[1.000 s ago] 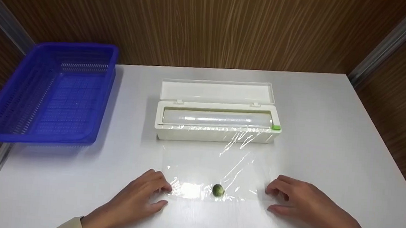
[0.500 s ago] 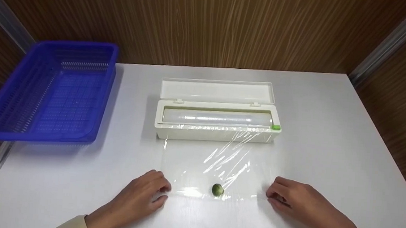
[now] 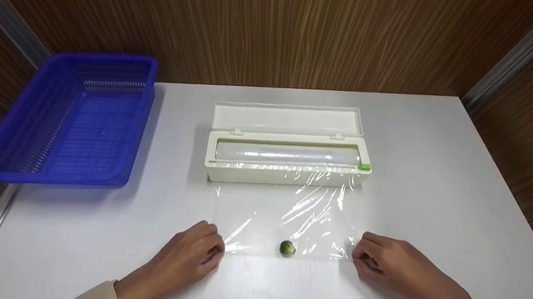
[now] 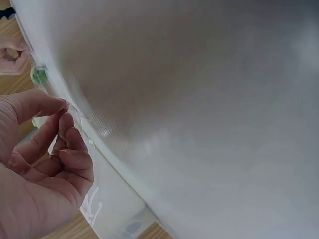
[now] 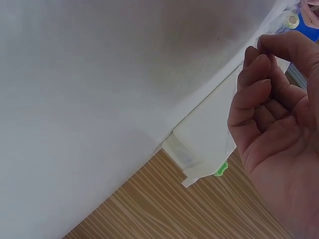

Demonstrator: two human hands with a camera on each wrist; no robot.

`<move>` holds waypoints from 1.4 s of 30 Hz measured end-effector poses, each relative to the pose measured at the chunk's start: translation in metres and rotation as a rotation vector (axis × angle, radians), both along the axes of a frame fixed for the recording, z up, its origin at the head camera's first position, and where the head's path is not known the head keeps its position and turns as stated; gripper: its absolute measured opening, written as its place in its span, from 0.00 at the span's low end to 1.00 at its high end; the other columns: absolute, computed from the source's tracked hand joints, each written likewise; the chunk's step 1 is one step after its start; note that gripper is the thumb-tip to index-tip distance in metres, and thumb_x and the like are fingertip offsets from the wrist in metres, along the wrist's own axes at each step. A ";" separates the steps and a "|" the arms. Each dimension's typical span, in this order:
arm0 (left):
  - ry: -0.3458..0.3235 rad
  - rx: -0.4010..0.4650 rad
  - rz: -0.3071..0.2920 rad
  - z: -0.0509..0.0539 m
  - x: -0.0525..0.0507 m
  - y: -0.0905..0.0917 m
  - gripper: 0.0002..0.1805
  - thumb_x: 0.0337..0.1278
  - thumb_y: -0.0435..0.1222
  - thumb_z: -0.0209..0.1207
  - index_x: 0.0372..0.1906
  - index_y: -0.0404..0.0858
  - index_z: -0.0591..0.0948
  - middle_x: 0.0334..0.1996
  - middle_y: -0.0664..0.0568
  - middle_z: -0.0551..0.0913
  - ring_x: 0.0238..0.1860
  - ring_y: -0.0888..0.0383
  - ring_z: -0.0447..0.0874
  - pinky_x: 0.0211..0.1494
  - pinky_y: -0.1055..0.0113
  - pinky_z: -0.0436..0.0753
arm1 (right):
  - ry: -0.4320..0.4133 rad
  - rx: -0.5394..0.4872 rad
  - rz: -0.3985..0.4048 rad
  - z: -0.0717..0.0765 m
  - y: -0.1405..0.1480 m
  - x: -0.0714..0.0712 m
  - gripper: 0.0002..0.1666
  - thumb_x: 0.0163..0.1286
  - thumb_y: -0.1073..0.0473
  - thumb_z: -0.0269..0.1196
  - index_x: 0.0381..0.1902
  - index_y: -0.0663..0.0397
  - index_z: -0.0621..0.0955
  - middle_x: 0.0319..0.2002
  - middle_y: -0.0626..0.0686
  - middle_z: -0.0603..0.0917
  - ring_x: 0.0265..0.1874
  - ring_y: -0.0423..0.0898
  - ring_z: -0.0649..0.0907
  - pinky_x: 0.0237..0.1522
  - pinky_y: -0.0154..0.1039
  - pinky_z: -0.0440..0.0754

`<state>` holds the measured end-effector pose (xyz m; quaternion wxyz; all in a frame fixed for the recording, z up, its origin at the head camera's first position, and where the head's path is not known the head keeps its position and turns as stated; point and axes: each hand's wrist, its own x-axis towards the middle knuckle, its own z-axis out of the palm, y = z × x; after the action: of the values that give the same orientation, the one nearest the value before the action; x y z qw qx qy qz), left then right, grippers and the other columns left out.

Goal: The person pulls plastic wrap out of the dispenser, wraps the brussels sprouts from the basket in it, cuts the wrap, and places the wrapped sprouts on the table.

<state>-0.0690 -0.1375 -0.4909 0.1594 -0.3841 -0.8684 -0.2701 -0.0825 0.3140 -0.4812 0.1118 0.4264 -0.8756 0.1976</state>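
Note:
A sheet of clear plastic wrap (image 3: 266,216) stretches toward me from the white wrap dispenser (image 3: 288,177), whose lid is up and whose roll (image 3: 287,155) shows inside. My left hand (image 3: 191,253) pinches the sheet's near left corner between thumb and index finger. At the near right corner my right hand (image 3: 395,264) pinches it likewise. Both wrist views show thumb and index finger meeting, the left hand (image 4: 45,154) and the right hand (image 5: 279,104) with their other fingers curled. Close to the near edge, between the hands, sits a small green Brussels sprout (image 3: 287,248); I cannot tell whether it lies over or under the wrap.
A blue plastic basket (image 3: 135,158) stands at the left of the white table (image 3: 434,191). On the dispenser's right end sits a green cutter slider (image 3: 364,166). Wood-patterned panels (image 3: 276,31) wall in the back and sides.
Both hands' thumbs have closed against their index fingers, first the right, then the left, on the wrap's near corners. The wrap's near edge has been drawn straighter.

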 end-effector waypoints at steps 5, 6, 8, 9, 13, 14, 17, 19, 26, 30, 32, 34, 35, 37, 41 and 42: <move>-0.159 0.015 0.026 0.006 0.000 -0.001 0.13 0.49 0.22 0.74 0.30 0.41 0.84 0.29 0.59 0.76 0.34 0.65 0.72 0.35 0.72 0.77 | 0.011 -0.023 0.021 -0.002 0.003 -0.005 0.20 0.53 0.73 0.68 0.33 0.41 0.78 0.30 0.35 0.73 0.27 0.27 0.68 0.26 0.20 0.66; -0.201 0.015 0.037 0.007 0.001 -0.001 0.13 0.51 0.22 0.74 0.31 0.41 0.84 0.29 0.60 0.76 0.34 0.65 0.72 0.35 0.71 0.78 | 0.006 -0.020 0.017 -0.001 0.003 -0.006 0.20 0.54 0.73 0.68 0.33 0.42 0.78 0.31 0.35 0.73 0.27 0.27 0.69 0.26 0.20 0.67; -0.277 0.014 0.063 0.010 0.000 0.000 0.13 0.54 0.22 0.73 0.31 0.41 0.84 0.29 0.60 0.76 0.34 0.65 0.72 0.36 0.69 0.78 | -0.009 -0.004 -0.003 -0.001 0.003 -0.007 0.19 0.54 0.73 0.68 0.34 0.42 0.79 0.31 0.35 0.73 0.27 0.27 0.69 0.27 0.21 0.68; -0.305 0.015 0.074 0.011 0.000 0.000 0.13 0.55 0.22 0.73 0.31 0.41 0.84 0.29 0.61 0.76 0.34 0.65 0.72 0.37 0.69 0.78 | -0.019 0.003 -0.020 0.000 0.003 -0.008 0.19 0.55 0.73 0.70 0.34 0.41 0.79 0.31 0.35 0.73 0.27 0.27 0.70 0.27 0.22 0.68; -0.371 0.022 0.097 0.012 -0.002 0.001 0.12 0.58 0.23 0.72 0.31 0.42 0.84 0.29 0.63 0.76 0.34 0.64 0.73 0.37 0.68 0.78 | -0.113 0.039 -0.125 0.004 -0.001 -0.009 0.18 0.58 0.71 0.72 0.32 0.40 0.80 0.29 0.33 0.72 0.27 0.28 0.71 0.28 0.26 0.71; -0.393 0.029 0.098 0.012 -0.003 0.001 0.12 0.59 0.23 0.72 0.31 0.43 0.84 0.29 0.63 0.76 0.34 0.64 0.73 0.38 0.68 0.78 | -0.152 0.047 -0.150 0.005 -0.001 -0.009 0.18 0.60 0.70 0.72 0.32 0.40 0.80 0.29 0.33 0.72 0.27 0.29 0.71 0.28 0.28 0.72; -0.500 0.069 0.103 0.014 -0.006 0.000 0.11 0.62 0.24 0.71 0.31 0.43 0.85 0.28 0.65 0.75 0.33 0.65 0.74 0.37 0.68 0.77 | -0.315 0.062 -0.213 0.010 -0.003 -0.012 0.16 0.64 0.69 0.71 0.32 0.40 0.81 0.28 0.32 0.71 0.28 0.31 0.71 0.30 0.32 0.73; -0.577 0.099 0.113 0.015 -0.008 0.000 0.11 0.64 0.26 0.70 0.31 0.44 0.85 0.27 0.66 0.76 0.32 0.65 0.74 0.36 0.69 0.75 | -0.420 0.063 -0.241 0.012 -0.003 -0.015 0.15 0.66 0.69 0.70 0.33 0.40 0.82 0.27 0.33 0.71 0.28 0.32 0.72 0.31 0.33 0.73; -0.694 0.157 0.126 0.012 -0.019 -0.001 0.08 0.64 0.28 0.67 0.31 0.42 0.86 0.24 0.64 0.76 0.28 0.67 0.73 0.33 0.70 0.73 | -0.594 0.067 -0.280 0.016 -0.004 -0.030 0.13 0.68 0.69 0.67 0.30 0.43 0.80 0.25 0.37 0.71 0.28 0.34 0.72 0.33 0.33 0.72; -0.658 0.187 0.116 -0.009 -0.030 -0.006 0.07 0.62 0.30 0.65 0.30 0.44 0.85 0.24 0.65 0.77 0.27 0.66 0.73 0.31 0.69 0.72 | -0.643 0.054 -0.292 0.016 -0.006 -0.036 0.12 0.69 0.68 0.65 0.30 0.44 0.80 0.25 0.38 0.72 0.28 0.35 0.72 0.33 0.33 0.71; -0.656 0.177 0.140 -0.023 -0.036 -0.010 0.08 0.62 0.31 0.65 0.30 0.48 0.85 0.23 0.65 0.78 0.28 0.66 0.74 0.32 0.69 0.73 | -0.666 0.043 -0.287 0.016 -0.007 -0.038 0.11 0.71 0.67 0.65 0.30 0.45 0.81 0.25 0.38 0.73 0.28 0.36 0.72 0.33 0.33 0.71; -0.681 0.145 0.187 -0.033 -0.041 -0.013 0.09 0.62 0.33 0.67 0.29 0.51 0.86 0.23 0.67 0.78 0.28 0.66 0.75 0.33 0.69 0.75 | -0.679 0.039 -0.283 0.015 -0.008 -0.039 0.10 0.71 0.67 0.65 0.31 0.46 0.82 0.26 0.38 0.74 0.29 0.36 0.73 0.33 0.33 0.71; -0.693 0.128 0.206 -0.037 -0.044 -0.015 0.09 0.61 0.34 0.67 0.29 0.52 0.86 0.23 0.67 0.79 0.28 0.66 0.76 0.34 0.68 0.76 | -0.688 0.038 -0.285 0.015 -0.008 -0.040 0.10 0.72 0.66 0.66 0.32 0.46 0.82 0.26 0.39 0.74 0.29 0.37 0.73 0.34 0.33 0.71; -0.705 0.091 0.243 -0.045 -0.050 -0.016 0.10 0.61 0.35 0.68 0.28 0.55 0.85 0.23 0.68 0.80 0.29 0.67 0.77 0.35 0.68 0.77 | -0.697 0.039 -0.292 0.016 -0.008 -0.042 0.09 0.72 0.66 0.66 0.33 0.46 0.82 0.26 0.39 0.75 0.29 0.37 0.73 0.34 0.33 0.71; -0.713 0.055 0.277 -0.050 -0.057 -0.015 0.09 0.59 0.35 0.68 0.28 0.55 0.85 0.22 0.68 0.80 0.28 0.66 0.77 0.36 0.65 0.78 | -0.706 0.045 -0.302 0.017 -0.010 -0.046 0.08 0.72 0.66 0.65 0.34 0.48 0.82 0.27 0.40 0.75 0.31 0.39 0.73 0.35 0.34 0.71; -0.713 0.051 0.285 -0.050 -0.058 -0.014 0.09 0.59 0.35 0.68 0.27 0.54 0.85 0.21 0.68 0.79 0.28 0.66 0.77 0.36 0.65 0.78 | -0.707 0.048 -0.306 0.017 -0.010 -0.047 0.07 0.72 0.66 0.65 0.34 0.48 0.82 0.27 0.41 0.75 0.31 0.40 0.73 0.35 0.34 0.71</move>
<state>-0.1271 -0.1518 -0.5409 -0.1071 -0.1375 -0.9070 -0.3833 -0.1299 0.3040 -0.4643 -0.1789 0.1990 -0.9179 0.2929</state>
